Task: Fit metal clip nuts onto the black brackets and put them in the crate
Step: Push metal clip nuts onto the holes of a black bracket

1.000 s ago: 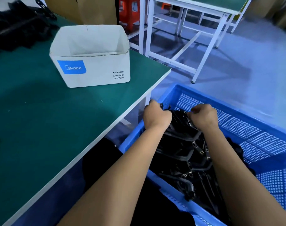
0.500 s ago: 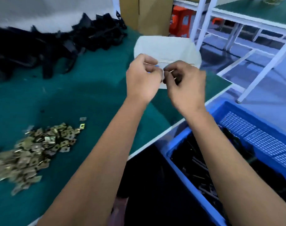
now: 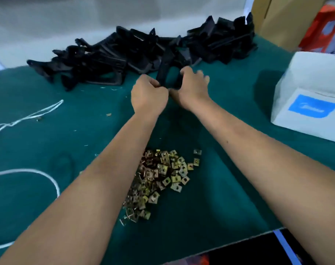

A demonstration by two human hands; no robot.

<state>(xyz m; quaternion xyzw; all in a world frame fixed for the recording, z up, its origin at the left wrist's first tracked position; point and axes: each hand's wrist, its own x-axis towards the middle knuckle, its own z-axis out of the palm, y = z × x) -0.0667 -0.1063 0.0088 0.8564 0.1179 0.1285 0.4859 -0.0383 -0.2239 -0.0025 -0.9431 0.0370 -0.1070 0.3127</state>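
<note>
A long heap of black brackets (image 3: 136, 52) lies across the far side of the green table. Both my hands are at its near edge on one black bracket (image 3: 163, 73). My left hand (image 3: 148, 94) grips the bracket's lower left part with curled fingers. My right hand (image 3: 191, 85) curls round its right side. A pile of brass-coloured metal clip nuts (image 3: 163, 175) lies on the table between my forearms. Only a blue corner of the crate (image 3: 282, 240) shows at the bottom right.
A white cardboard box (image 3: 312, 96) with a blue label stands at the right of the green table (image 3: 67, 134). White cord (image 3: 29, 115) loops over the table's left side. Brown cardboard (image 3: 277, 20) and a red stool stand beyond the far right corner.
My view swung left from the blue crate to the table. Both hands rose out of the crate, crossed past the white box and now hold a bracket at the heap.
</note>
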